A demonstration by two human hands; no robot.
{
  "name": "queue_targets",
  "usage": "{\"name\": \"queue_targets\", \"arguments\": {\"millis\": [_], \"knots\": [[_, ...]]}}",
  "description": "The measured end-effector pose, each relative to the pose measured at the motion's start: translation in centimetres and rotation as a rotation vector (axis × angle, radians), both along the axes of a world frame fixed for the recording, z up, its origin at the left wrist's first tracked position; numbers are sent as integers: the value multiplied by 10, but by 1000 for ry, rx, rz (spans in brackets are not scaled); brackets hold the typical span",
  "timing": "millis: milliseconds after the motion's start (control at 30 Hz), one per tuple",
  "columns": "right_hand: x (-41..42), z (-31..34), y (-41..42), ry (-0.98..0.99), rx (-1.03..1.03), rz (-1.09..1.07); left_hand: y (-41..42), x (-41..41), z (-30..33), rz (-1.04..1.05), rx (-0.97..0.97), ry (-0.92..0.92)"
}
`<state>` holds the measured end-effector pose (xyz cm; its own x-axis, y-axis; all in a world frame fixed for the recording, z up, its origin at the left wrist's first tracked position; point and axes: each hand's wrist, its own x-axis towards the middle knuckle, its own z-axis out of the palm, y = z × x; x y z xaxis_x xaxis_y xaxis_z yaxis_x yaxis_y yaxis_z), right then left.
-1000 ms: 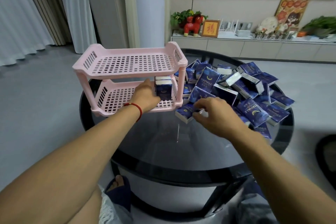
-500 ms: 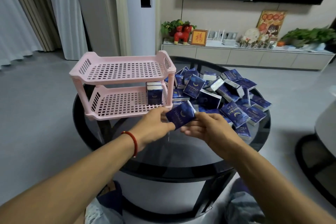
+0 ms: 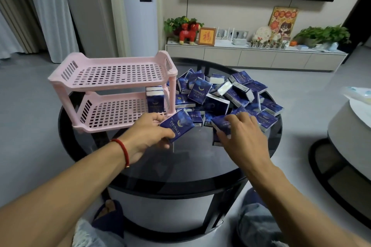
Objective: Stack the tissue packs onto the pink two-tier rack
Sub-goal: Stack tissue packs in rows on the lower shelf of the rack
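The pink two-tier rack [image 3: 112, 84] stands on the left of a round black glass table [image 3: 180, 166]. Its top tier is bare; upright blue tissue packs [image 3: 154, 100] stand at the right end of its lower tier. A heap of blue tissue packs [image 3: 226, 96] covers the table's right half. My left hand [image 3: 146, 136] holds one blue pack [image 3: 177, 127] just in front of the rack's right leg. My right hand [image 3: 243, 138] lies on another pack [image 3: 220, 124] at the heap's near edge, fingers curled over it.
A second round table [image 3: 349, 132] with a white item on it stands at the right edge. A low TV cabinet [image 3: 255, 56] with plants and ornaments runs along the back wall. Curtains hang at the left. My knees and feet show under the table.
My right hand handed the pack to my left hand, then moved right back to the heap and settled on another pack. My left hand keeps the first pack near the rack.
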<state>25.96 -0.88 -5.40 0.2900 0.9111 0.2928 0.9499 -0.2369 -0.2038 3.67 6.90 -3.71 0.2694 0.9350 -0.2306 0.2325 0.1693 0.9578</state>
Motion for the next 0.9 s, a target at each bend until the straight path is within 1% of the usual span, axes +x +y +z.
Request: {"name": "queue_targets", "arguments": {"millis": [67, 100, 200, 233, 267, 300, 333, 367, 400, 433, 467, 500, 533, 633, 667, 733, 800, 867, 900], "knots": [[5, -5, 1, -72, -55, 31, 0, 0, -1, 8, -10, -24], [6, -9, 2, -92, -46, 59, 0, 0, -1, 13, -15, -45], [6, -13, 3, -85, 14, 92, 0, 2, -3, 11, -43, -106], [7, -11, 3, -61, 47, 89, -1, 2, -3, 7, -51, -115], [9, -9, 2, 10, 102, 79, -2, 3, -3, 2, -51, -122], [10, -4, 1, 142, 162, 72, -3, 3, -3, -1, -45, -128], [12, 3, 1, 354, 199, 67, -3, 4, -3, -4, -35, -132], [14, 13, -1, 653, 196, 66, -3, 4, -3, -8, -30, -135], [13, 23, -3, 993, 151, 83, -3, 4, -2, -13, -31, -139], [12, 32, -6, 1288, 70, 119, -4, 4, -2, -20, -38, -145], [11, 37, -9, 1470, -16, 161, -4, 4, -2, -27, -46, -149], [11, 39, -10, 1548, -91, 203, -4, 4, -2, -33, -53, -153], [11, 38, -9, 1579, -139, 245, -4, 4, -2, -36, -57, -155], [12, 35, -7, 1591, -220, 377, -5, 3, -1, -54, -63, -165], [11, 36, -7, 1531, -248, 425, -6, 3, 0, -65, -66, -169], [7, 35, -6, 1288, -279, 491, -7, 2, 0, -98, -69, -173], [-3, 31, -4, 991, -252, 513, -7, 1, -1, -157, -74, -151], [-15, 23, 4, 691, -176, 469, -7, -1, -4, -221, -92, -109], [-19, 19, 8, 600, -132, 436, -7, -2, -5, -242, -104, -93]]}}
